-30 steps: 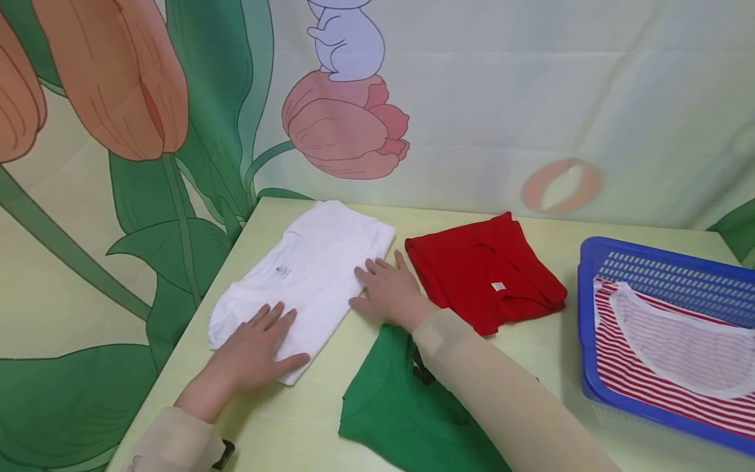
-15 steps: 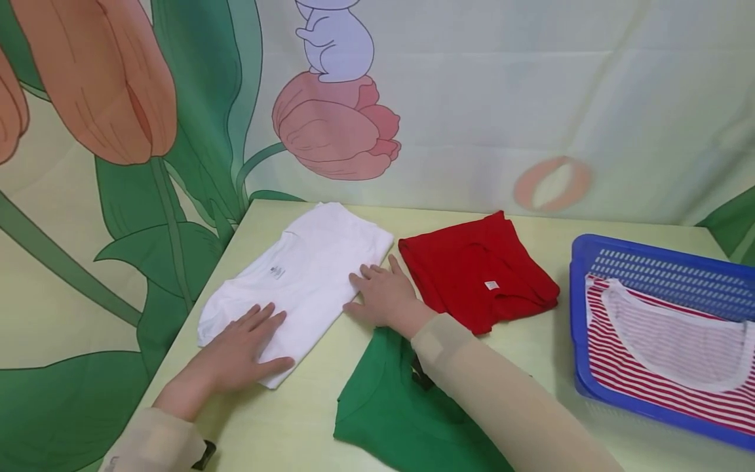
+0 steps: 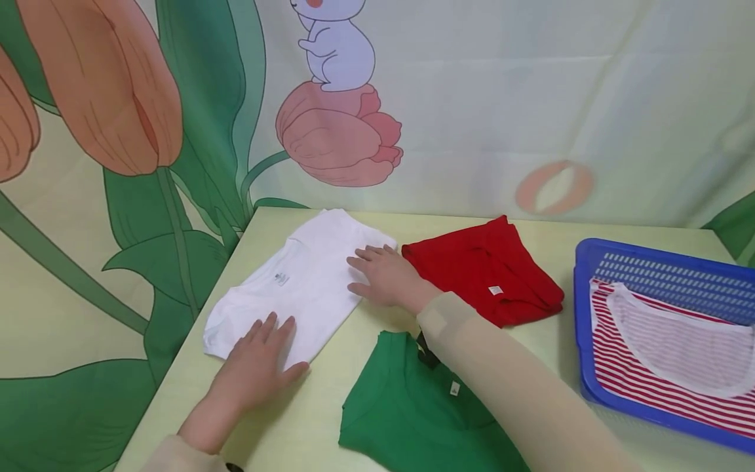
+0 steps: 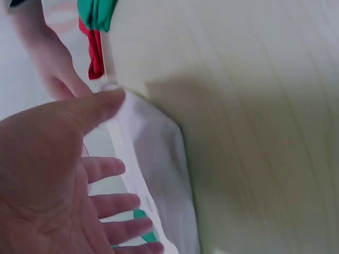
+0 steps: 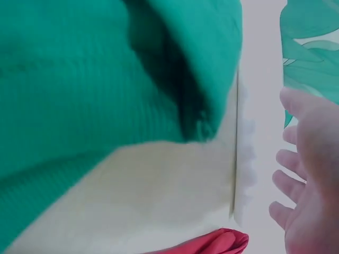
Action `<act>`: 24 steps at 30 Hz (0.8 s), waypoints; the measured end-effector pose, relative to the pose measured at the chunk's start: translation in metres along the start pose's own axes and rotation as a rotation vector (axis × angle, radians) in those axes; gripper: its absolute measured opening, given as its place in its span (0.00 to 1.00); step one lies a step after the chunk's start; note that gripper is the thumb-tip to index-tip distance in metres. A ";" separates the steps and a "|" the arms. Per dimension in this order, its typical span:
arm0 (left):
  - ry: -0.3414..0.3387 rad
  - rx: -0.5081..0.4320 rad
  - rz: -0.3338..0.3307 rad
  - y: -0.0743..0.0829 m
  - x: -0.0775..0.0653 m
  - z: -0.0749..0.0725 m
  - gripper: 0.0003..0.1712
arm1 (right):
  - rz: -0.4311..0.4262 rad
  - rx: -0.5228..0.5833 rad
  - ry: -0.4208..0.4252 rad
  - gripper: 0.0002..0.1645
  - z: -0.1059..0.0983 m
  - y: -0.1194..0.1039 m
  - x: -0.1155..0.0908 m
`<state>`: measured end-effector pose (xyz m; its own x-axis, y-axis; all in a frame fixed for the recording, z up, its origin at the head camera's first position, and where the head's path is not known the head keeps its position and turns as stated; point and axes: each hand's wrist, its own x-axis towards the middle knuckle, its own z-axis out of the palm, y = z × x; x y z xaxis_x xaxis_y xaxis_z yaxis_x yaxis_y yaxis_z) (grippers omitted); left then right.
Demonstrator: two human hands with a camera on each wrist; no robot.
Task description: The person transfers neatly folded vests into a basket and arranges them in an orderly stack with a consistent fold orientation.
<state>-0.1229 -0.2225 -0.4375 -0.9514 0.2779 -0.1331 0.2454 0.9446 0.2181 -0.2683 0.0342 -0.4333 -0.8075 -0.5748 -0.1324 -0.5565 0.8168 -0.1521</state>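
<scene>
A folded white T-shirt (image 3: pixel 312 275) lies at the table's left, its small printed neck label facing up. My left hand (image 3: pixel 256 364) is over its near end, fingers straight and spread; the left wrist view has the palm of that hand (image 4: pixel 47 159) beside the shirt's edge (image 4: pixel 161 153). Over the shirt's right edge is my right hand (image 3: pixel 386 275), fingers extended, with nothing gripped. Whether either hand presses on the cloth I cannot tell. To the right lies a folded red T-shirt (image 3: pixel 466 265). A green T-shirt (image 3: pixel 401 413) lies nearer, partly under my right forearm.
A blue plastic basket (image 3: pixel 584 328) stands at the right, holding a red-and-white striped shirt (image 3: pixel 625 370). Behind the pale yellow table (image 3: pixel 295 432) hangs a curtain (image 3: pixel 472 118) printed with tulips and a white animal.
My right hand has shifted slightly farther away along the white T-shirt's right edge. My left hand has moved a little to the right. More of the green T-shirt, including its label, now shows.
</scene>
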 end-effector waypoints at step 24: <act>-0.048 0.064 -0.023 -0.001 0.000 0.005 0.34 | -0.022 -0.081 -0.115 0.42 0.013 0.002 0.008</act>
<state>-0.1223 -0.2228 -0.4424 -0.9474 0.2622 -0.1835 0.2361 0.9597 0.1522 -0.2727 0.0307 -0.4476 -0.7699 -0.5906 -0.2417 -0.5913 0.8027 -0.0776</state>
